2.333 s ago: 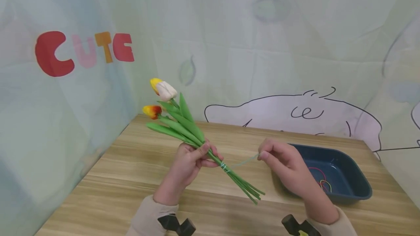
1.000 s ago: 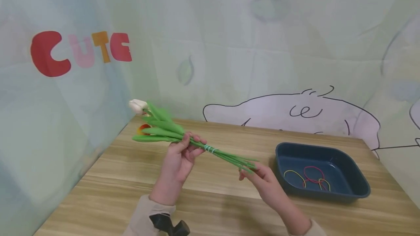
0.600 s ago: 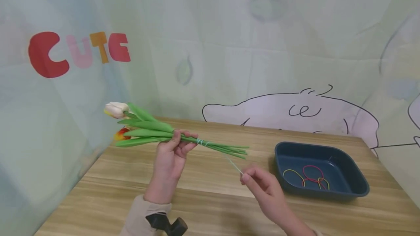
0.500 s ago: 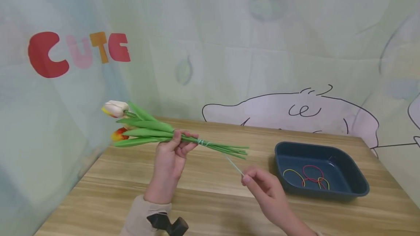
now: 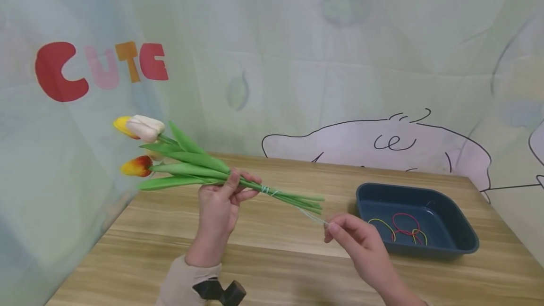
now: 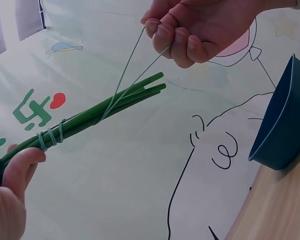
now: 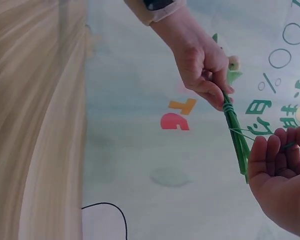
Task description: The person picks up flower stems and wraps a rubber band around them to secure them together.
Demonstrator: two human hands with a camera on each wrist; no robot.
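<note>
A bunch of artificial tulips (image 5: 191,159) with white, yellow and orange-red heads lies slanted above the table, heads to the left. My left hand (image 5: 218,207) grips its green stems (image 6: 85,117) just below the leaves. A pale green rubber band (image 6: 51,136) is wound several times round the stems beside the left fingers. One loop of that band stretches away from the stems, and my right hand (image 5: 359,244) pinches its end between thumb and fingers. In the right wrist view the stretched strands run from the stems to the curled right fingers (image 7: 272,155).
A dark blue tray (image 5: 459,221) stands on the right side of the wooden table (image 5: 272,268), partly behind the right hand. Red and yellow rubber bands (image 5: 405,225) lie inside it. A printed cloth backdrop (image 5: 297,84) rises behind and to the left.
The right hand let go of the stem ends and pulled out the band's loop, moving lately a little right. The bunch shifted left over the second, and its heads have since tipped up.
</note>
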